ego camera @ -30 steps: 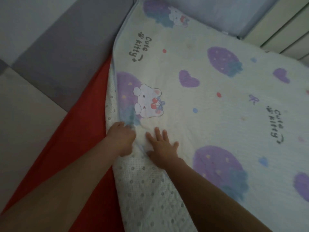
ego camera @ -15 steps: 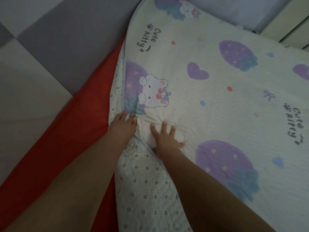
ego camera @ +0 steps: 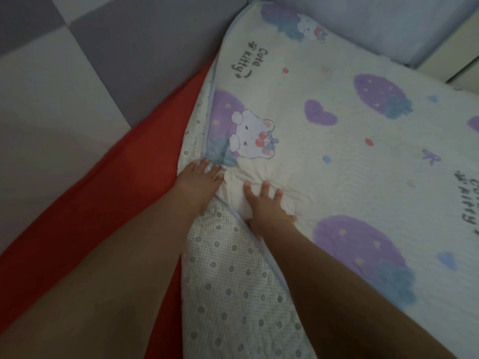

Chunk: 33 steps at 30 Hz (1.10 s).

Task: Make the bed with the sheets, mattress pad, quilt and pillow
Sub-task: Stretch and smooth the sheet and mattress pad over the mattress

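A white mattress pad [ego camera: 337, 156] printed with purple strawberries, hearts and a bear covers the bed. Its dotted underside [ego camera: 233, 281] is turned up along the near left edge. Beneath it a red sheet [ego camera: 108, 203] shows on the left. My left hand [ego camera: 198, 182] lies with straight fingers on the pad's blue-piped edge. My right hand [ego camera: 264, 206] presses with spread fingers on a bunched fold of the pad just right of it.
Grey and white padded wall panels [ego camera: 90, 60] run along the left side of the bed. A pale blue cushioned panel [ego camera: 388, 24] stands at the far end, with a cream slatted surface [ego camera: 466, 71] at the top right.
My left hand has gone from curled to straight fingers on the pad's edge. Both hands have moved closer, and the pad has bunched into a fold under my right hand.
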Tool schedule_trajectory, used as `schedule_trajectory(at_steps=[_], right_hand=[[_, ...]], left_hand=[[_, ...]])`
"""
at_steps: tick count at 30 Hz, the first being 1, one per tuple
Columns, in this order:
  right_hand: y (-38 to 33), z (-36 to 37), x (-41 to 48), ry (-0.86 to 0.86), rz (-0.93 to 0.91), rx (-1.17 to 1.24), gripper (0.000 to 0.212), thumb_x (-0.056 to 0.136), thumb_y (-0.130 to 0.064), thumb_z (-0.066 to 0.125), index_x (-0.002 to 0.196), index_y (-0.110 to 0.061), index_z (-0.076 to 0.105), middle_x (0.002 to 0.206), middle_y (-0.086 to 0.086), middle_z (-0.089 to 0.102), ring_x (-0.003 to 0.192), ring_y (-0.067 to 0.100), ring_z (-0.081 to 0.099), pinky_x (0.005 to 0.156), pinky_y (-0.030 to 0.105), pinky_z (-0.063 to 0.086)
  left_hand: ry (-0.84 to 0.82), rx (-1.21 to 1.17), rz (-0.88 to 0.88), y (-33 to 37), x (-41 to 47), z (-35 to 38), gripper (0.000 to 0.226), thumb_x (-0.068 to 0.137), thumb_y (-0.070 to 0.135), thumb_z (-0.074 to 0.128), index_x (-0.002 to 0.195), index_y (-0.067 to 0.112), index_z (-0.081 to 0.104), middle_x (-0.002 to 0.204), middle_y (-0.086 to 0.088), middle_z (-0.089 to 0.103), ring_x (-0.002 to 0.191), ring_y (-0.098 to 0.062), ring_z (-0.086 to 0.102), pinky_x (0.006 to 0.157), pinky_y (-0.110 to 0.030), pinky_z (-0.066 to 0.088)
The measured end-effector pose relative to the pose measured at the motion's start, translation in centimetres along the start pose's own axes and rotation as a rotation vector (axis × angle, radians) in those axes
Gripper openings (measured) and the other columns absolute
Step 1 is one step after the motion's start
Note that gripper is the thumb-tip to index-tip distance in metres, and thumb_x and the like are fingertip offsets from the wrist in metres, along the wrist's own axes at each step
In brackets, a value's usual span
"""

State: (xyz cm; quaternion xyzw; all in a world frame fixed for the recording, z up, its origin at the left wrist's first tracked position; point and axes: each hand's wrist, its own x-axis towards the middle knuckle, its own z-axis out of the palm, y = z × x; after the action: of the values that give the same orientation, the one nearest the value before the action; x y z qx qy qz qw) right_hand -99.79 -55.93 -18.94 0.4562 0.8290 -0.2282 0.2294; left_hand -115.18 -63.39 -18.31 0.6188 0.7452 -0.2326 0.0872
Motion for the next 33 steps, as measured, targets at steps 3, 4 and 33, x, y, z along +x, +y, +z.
schedule_trajectory(at_steps=[3,4,33], right_hand=[[0.1,-0.2,0.0,0.03,-0.013,0.009,0.081,0.092,-0.024,0.057,0.145,-0.05,0.001,0.159,-0.004,-0.014,0.145,0.034,-0.015,0.095,0.08,0.017],[0.2,-0.2,0.1,0.032,-0.022,0.02,0.082,0.091,-0.026,0.058,0.145,-0.05,0.002,0.159,-0.004,-0.013,0.145,0.034,-0.014,0.095,0.081,0.017],[-15.8,7.3,-16.8,-0.194,-0.529,0.462,0.027,0.099,-0.023,0.046,0.115,-0.008,0.061,0.11,0.007,0.06,0.104,0.021,0.054,0.085,0.024,0.034]], left_hand=[[0.042,0.022,0.049,-0.6,-1.3,-0.7,0.075,0.088,0.027,0.059,0.149,0.019,0.017,0.157,-0.003,0.015,0.147,-0.025,0.003,0.118,-0.044,0.008],[0.061,0.018,0.067,-0.8,-2.1,-0.8,0.065,0.09,0.025,0.057,0.147,0.02,0.025,0.154,-0.002,0.024,0.146,-0.023,0.006,0.117,-0.043,0.008],[0.327,0.259,-0.09,-14.3,-15.6,3.0,0.045,0.096,0.026,0.024,0.112,0.025,0.066,0.137,-0.012,0.051,0.142,-0.037,0.022,0.11,-0.044,-0.023]])
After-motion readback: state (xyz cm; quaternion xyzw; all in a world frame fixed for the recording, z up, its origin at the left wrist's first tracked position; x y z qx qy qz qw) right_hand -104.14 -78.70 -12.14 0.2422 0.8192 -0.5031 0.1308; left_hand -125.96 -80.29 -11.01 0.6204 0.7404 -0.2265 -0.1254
